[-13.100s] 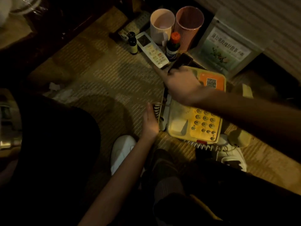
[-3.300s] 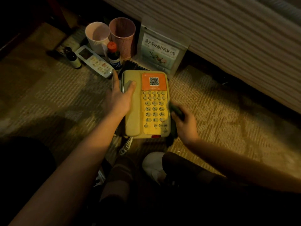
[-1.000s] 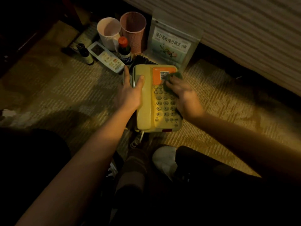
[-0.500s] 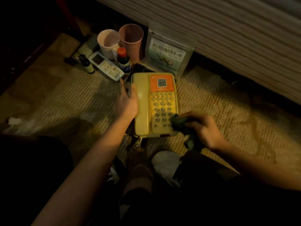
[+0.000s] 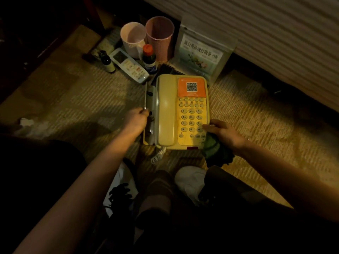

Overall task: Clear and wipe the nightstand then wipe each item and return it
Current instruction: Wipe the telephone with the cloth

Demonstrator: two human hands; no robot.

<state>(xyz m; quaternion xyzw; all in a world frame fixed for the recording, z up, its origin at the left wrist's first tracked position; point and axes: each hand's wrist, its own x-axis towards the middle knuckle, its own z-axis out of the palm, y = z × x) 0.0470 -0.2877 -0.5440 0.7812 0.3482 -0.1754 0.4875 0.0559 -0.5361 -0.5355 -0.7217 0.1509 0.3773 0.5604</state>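
The fingers (image 5: 208,127) of the right hand (image 5: 224,133) were curled over a dark green cloth (image 5: 213,150) and held it against the near right corner of the telephone (image 5: 177,110), with the fingertips on the lowest rows of keys. The left hand (image 5: 136,119) lay against the left edge of the telephone; its fingers were bent there, near a thin flat object (image 5: 145,96) that stood on edge beside the telephone, but in the dim light I could not tell whether they gripped it or only touched it.

In the head view, the only one, the telephone sat on the carpet (image 5: 73,99), not on the worktop, with the handset (image 5: 166,110) in its cradle and the coiled cord (image 5: 158,155) lying loose at the near side. Just behind it stood two cups (image 5: 133,40), a bottle with an orange cap (image 5: 149,58), a small dark bottle (image 5: 106,62), a remote control (image 5: 129,65) and a packet (image 5: 200,54) that leaned against the bed.

I judged several risks. A hard wipe across the keys could push the telephone toward the bottles, because they stood close and looked easy to tip. The handset only rested in place, so a stroke from the side could knock it out. The cord could catch on a shoe (image 5: 190,182) when the telephone is lifted. The light was weak, so dirt between the keys could stay unseen.
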